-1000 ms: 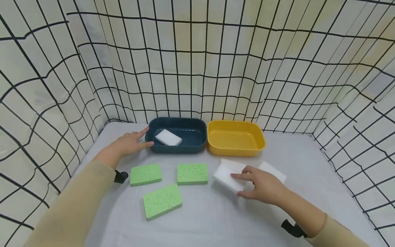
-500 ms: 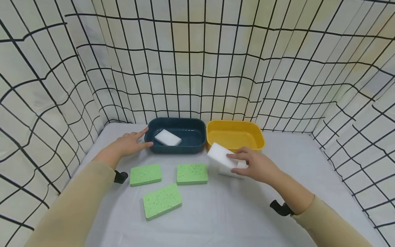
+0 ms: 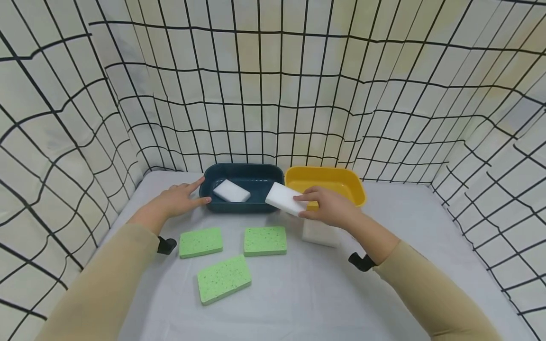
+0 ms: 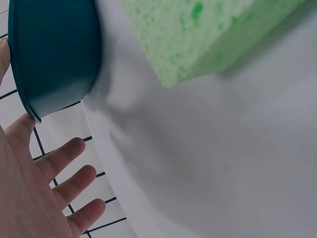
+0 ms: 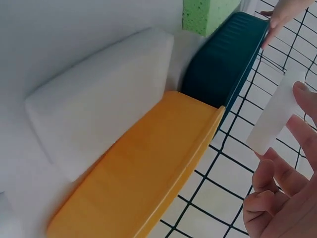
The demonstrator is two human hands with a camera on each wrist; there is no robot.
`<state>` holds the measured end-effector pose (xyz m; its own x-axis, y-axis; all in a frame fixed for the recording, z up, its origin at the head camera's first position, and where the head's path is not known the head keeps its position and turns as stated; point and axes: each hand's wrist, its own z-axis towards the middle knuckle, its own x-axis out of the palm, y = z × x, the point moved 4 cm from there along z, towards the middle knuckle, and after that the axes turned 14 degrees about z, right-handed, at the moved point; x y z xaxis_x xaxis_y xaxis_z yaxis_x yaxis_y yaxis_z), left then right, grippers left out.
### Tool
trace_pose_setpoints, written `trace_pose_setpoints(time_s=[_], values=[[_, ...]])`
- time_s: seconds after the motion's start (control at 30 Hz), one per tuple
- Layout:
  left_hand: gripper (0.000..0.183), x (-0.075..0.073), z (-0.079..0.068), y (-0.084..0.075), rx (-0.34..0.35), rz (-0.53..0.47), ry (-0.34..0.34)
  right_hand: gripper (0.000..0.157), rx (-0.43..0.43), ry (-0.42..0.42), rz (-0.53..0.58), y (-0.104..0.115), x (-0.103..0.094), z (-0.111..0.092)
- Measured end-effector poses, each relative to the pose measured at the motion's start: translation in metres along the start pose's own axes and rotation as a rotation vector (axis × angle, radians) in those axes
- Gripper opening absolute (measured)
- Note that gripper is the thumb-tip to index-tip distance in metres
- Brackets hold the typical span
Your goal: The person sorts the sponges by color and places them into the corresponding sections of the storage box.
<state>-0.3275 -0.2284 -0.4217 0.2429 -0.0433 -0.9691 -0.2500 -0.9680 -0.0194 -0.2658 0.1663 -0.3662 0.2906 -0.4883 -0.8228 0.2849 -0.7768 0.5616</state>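
Note:
My right hand (image 3: 330,207) pinches a white sponge (image 3: 282,198) between thumb and fingers. It hangs tilted over the near right corner of the dark blue tray (image 3: 266,207), beside the yellow tray (image 3: 358,199). In the right wrist view the pinched sponge shows edge-on. My left hand (image 3: 177,200) touches the left end of the blue tray, thumb and index finger spread at its rim; the other fingers (image 4: 74,186) extend apart. Inside the blue tray lies one white sponge (image 3: 232,191). Another white sponge (image 5: 104,99) lies on the table before the yellow tray, partly under my right hand.
Three green sponges, a left one (image 3: 201,242), a right one (image 3: 265,240) and a near one (image 3: 224,279), lie on the white-covered table (image 3: 298,303). A black wire grid (image 3: 273,104) over white cloth encloses the back and sides.
My right hand has lifted the white sponge from the table and carried it left and forward to the blue tray's edge. The left hand stays at the blue tray.

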Motion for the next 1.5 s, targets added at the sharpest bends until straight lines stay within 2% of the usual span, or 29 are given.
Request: trace_pose_setpoints(time_s=[0.4,0.7,0.93,1.23,1.5], values=[[0.091,0.001,0.0,0.002,0.0,0.009,-0.008,0.045,0.097,0.015,0.013,0.027,0.011,0.071],[0.09,0.002,0.003,0.003,0.001,0.019,-0.02,0.044,0.143,0.054,-0.037,0.031,0.023,0.114],[0.091,0.004,0.004,0.004,-0.012,0.018,-0.018,0.041,0.178,0.052,-0.068,0.032,0.025,0.124],[0.09,0.001,0.003,0.002,-0.005,0.023,-0.019,0.04,0.132,0.086,-0.206,0.036,0.03,0.129],[0.089,0.002,0.003,0.003,-0.014,0.02,-0.016,0.038,0.144,0.142,-0.197,0.032,0.036,0.131]])
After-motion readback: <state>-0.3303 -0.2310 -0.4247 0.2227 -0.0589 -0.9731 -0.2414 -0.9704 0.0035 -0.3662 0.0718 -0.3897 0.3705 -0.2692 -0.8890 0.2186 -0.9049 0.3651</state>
